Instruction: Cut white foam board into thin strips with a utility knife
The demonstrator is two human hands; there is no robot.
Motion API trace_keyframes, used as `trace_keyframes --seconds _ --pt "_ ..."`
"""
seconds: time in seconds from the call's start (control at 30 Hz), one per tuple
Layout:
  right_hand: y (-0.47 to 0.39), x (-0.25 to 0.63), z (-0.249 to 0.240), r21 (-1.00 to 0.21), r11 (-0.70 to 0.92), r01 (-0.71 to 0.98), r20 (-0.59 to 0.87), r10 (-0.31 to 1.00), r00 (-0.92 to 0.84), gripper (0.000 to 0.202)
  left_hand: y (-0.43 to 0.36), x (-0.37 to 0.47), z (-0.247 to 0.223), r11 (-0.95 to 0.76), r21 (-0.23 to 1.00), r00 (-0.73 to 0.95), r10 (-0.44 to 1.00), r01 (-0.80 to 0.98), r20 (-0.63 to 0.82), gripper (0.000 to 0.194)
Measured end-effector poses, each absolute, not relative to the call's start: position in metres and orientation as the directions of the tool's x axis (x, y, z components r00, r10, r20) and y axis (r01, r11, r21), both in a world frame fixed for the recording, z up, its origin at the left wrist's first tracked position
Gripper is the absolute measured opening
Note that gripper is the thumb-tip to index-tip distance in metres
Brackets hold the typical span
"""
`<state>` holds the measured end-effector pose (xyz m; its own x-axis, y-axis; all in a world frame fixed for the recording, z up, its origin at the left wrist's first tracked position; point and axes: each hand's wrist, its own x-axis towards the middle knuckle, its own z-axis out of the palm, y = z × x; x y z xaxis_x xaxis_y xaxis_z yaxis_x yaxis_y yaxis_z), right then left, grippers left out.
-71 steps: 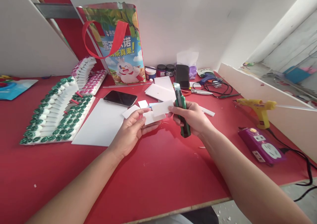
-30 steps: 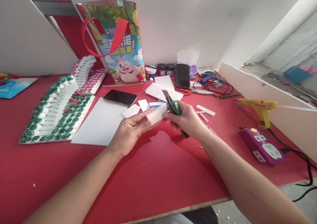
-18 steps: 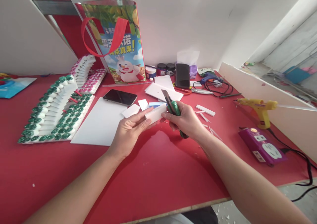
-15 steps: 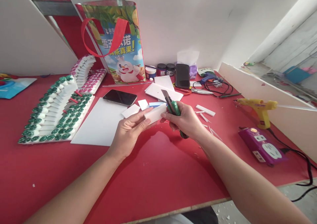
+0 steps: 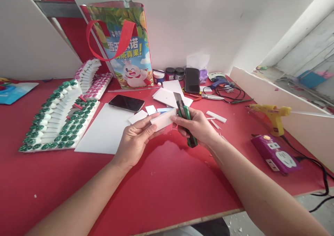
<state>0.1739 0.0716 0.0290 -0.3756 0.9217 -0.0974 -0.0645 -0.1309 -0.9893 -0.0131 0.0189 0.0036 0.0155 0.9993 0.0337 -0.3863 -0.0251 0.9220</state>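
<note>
the left hand (image 5: 133, 138) is pinching a white piece (image 5: 164, 120) above the desk (image 5: 167, 190); the right hand (image 5: 199, 125) is clasping a green cutter (image 5: 186, 114), fingers (image 5: 180, 120) touching the piece.

Cutter blade (image 5: 179, 99) metal, handle (image 5: 187, 113) plastic; white piece (image 5: 164, 119) matt; tabletop (image 5: 156, 190) smooth, glossy.

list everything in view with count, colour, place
table: one, red, underneath
bag: one, multicoloured, back left
decorated models: two, green and pink, left
packet: one, blue, far left
phone: one, black, centre left
phone-like object: one, black, back
jars: three, dark and white, back
scissors: one, silver blades, back
corded tool: one, blue, back right
glue gun: one, yellow, right
power strip: one, purple, right
loose pieces: several, white, centre
knife: one, green, centre
held board: at least one, white, centre
hands: two, bare, centre
</note>
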Motion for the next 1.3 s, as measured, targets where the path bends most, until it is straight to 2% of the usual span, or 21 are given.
trace_keyframes --seconds 0.13,0.3,0.43,0.57,0.77,1.1,1.3 --pt "0.073 0.174 0.026 -0.982 -0.154 -0.111 -0.098 0.914 -0.394 0.038 0.019 -0.014 0.001 -0.015 0.926 0.008 1.0 -0.376 0.019 0.033" --pt "0.075 0.177 0.025 -0.984 -0.157 -0.088 -0.11 0.909 -0.402 0.037 0.019 -0.02 0.002 0.016 0.986 -0.031 0.999 -0.168 -0.021 0.042" --pt "0.077 0.18 0.024 -0.983 -0.167 -0.077 -0.12 0.899 -0.422 0.038 0.018 -0.022 0.003 0.01 0.993 -0.012 1.0 -0.12 -0.012 0.043" --pt "0.079 0.183 0.025 -0.973 -0.212 -0.087 -0.152 0.88 -0.45 0.041 0.018 -0.022 0.001 0.007 0.988 0.022 1.0 -0.157 -0.003 0.04" --pt "0.081 0.186 0.029 -0.955 -0.283 -0.09 -0.205 0.848 -0.489 0.044 0.017 -0.021 0.006 0.131 0.91 0.248 0.968 -0.394 -0.032 0.041" --pt "0.081 0.186 0.029 -0.949 -0.313 -0.041 -0.247 0.819 -0.518 0.04 0.018 -0.022 0.009 0.088 0.914 0.247 0.969 -0.397 0.014 0.029" --pt "0.08 0.184 0.029 -0.96 -0.279 -0.036 -0.225 0.837 -0.5 0.04 0.018 -0.022 0.006 0.076 0.917 0.224 0.974 -0.392 0.015 0.029"
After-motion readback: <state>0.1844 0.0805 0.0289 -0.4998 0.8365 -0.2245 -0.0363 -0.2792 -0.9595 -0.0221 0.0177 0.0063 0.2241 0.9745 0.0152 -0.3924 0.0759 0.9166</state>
